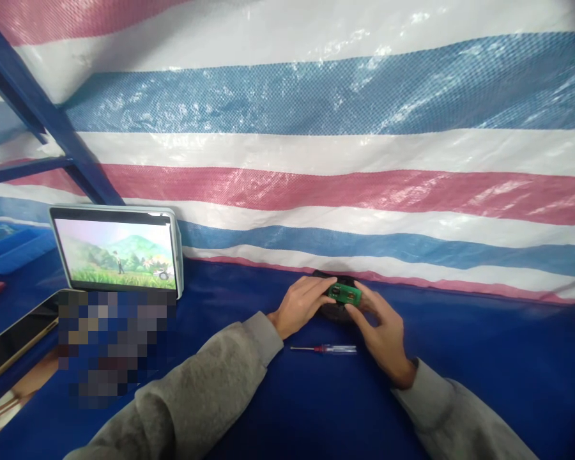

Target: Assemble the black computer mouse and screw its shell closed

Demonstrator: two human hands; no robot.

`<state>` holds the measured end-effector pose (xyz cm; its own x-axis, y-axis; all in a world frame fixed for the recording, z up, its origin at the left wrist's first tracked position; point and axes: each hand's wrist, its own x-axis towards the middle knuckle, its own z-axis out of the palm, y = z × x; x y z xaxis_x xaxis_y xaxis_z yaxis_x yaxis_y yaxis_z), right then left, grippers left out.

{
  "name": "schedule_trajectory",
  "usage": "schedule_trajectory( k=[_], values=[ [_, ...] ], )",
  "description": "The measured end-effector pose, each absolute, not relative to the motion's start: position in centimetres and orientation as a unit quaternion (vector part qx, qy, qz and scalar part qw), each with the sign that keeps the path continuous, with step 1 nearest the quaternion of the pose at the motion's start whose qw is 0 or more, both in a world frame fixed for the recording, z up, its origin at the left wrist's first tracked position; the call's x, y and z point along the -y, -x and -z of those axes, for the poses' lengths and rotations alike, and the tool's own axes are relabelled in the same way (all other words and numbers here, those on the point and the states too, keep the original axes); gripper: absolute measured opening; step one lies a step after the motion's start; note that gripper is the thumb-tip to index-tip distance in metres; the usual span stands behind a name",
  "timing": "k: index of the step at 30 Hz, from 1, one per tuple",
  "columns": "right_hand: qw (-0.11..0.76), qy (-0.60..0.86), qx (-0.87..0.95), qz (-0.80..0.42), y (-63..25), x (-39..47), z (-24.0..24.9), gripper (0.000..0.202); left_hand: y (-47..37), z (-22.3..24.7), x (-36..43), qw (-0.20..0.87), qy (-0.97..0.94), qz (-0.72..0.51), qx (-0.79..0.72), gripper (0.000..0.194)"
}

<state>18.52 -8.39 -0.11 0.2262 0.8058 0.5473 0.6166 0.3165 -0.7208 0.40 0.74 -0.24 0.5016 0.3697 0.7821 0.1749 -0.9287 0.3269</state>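
A screwdriver (326,349) is lying nearest on the table (273,409)!
Beyond it, the left hand (299,305) and right hand (384,329) are pinching a green circuit board (345,294) between them, overlapping a dark object (334,313) in view; striped sheeting (335,191) is hanging behind.

Grey fleecy sleeves (213,377), smooth grey cuffs (267,338), bare hands (386,332)

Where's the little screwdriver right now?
In the head view, the screwdriver lies on the blue table, below and slightly right of the picture's centre, between the left sleeve and right hand, nearer the camera than the green circuit board.
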Motion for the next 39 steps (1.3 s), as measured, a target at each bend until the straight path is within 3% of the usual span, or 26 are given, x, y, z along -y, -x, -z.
schedule_trajectory(
  k=[6, 10, 14, 21, 33, 39],
  values=[
    [0.525, 0.583, 0.615, -0.070, -18.6, 8.3, 0.1, 0.039, -0.2, -0.1, -0.6, 0.152, -0.849, -0.474, -0.179, 0.039],
    [0.519, 0.578, 0.625, -0.076, -18.6, 8.3, -0.5, 0.023, -0.3, -0.3, -0.4, 0.147, -0.851, -0.476, -0.166, 0.037],
    [0.503, 0.591, 0.627, -0.070, -18.5, 8.3, -0.9, 0.036, -0.2, -0.4, -0.2, 0.074, -0.857, -0.473, -0.191, 0.035],
    [0.466, 0.574, 0.665, -0.101, -18.7, 8.4, -0.6, 0.038, 0.3, -0.8, -0.2, 0.002, -0.899, -0.419, -0.130, 0.024],
    [0.482, 0.632, 0.594, -0.121, -19.3, 8.3, 0.2, 0.036, 0.7, -0.5, -0.4, 0.060, -0.923, -0.296, -0.237, 0.016],
    [0.478, 0.628, 0.601, -0.122, -19.1, 8.3, -0.1, 0.035, 0.7, -0.4, -0.4, 0.057, -0.925, -0.291, -0.238, 0.015]
  ],
)
